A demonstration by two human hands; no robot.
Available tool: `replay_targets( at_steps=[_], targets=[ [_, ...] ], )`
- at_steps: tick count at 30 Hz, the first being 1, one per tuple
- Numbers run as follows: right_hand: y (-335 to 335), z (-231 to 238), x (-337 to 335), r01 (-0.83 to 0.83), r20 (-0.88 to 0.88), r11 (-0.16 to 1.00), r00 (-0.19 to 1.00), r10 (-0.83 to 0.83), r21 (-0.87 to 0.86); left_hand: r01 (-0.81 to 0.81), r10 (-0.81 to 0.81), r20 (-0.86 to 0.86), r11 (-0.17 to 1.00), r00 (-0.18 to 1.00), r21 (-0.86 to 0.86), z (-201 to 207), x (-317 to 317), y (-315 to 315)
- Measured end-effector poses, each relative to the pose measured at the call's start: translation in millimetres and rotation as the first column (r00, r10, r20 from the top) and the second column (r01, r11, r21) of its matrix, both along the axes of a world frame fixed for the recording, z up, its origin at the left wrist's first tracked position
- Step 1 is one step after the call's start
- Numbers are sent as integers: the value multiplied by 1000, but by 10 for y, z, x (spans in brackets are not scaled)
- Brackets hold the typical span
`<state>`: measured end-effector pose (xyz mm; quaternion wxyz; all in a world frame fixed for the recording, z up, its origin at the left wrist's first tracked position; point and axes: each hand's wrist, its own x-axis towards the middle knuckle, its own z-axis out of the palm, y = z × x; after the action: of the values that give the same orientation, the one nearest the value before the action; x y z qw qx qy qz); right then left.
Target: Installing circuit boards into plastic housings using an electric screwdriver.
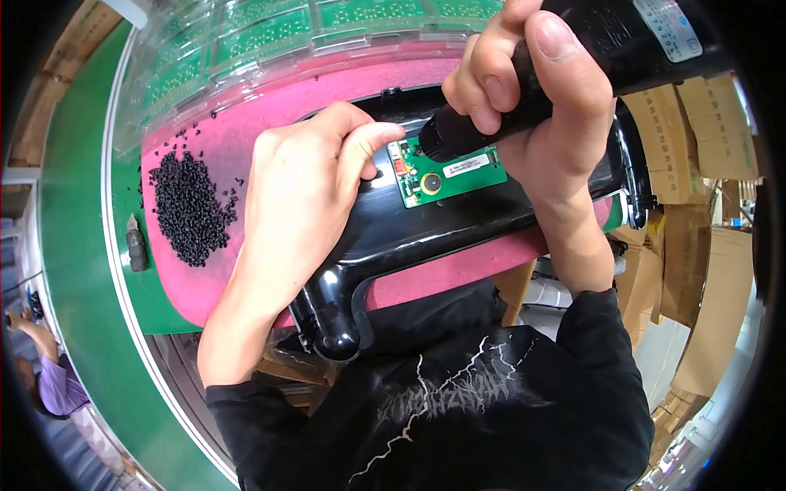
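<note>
Shell [442,233], driver [602,49], board [473,184]: fastening looks to be the step in hand.
The driver slants over the shell's upper right, wrapped by the right hand [565,123], its tip at the board, which lies flat on the shell's middle. The left hand [303,176], apart from the right, bends thumb and finger at 1 corner over the shell; whether it pinches anything I cannot tell. Screws [192,209] heap left of the shell. The next move likely calls for a steady board and a squared tip.

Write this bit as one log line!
left hand: at corner of green rectangular circuit board | right hand: gripping black cylindrical tool over board
</note>
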<state>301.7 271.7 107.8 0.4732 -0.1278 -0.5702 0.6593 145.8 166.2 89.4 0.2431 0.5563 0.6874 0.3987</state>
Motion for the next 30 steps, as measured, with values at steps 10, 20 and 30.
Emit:
replay_targets(
  at_steps=[10, 20, 30],
  targets=[
    [-138, 191, 16, -34, -55, 999, 998, 35, 25, 315, -288, -163, 932, 944, 178, -181, -63, 11],
    [4, 168, 168, -188, -144, 970, 967, 210, 154, 274, -279, 98, 960, 955, 59, -132, -25, 18],
    [-44, 211, 117, -246, -304, 957, 909, 283, 155, 315, -297, -124, 934, 947, 167, -94, 3, 34]
  ],
)
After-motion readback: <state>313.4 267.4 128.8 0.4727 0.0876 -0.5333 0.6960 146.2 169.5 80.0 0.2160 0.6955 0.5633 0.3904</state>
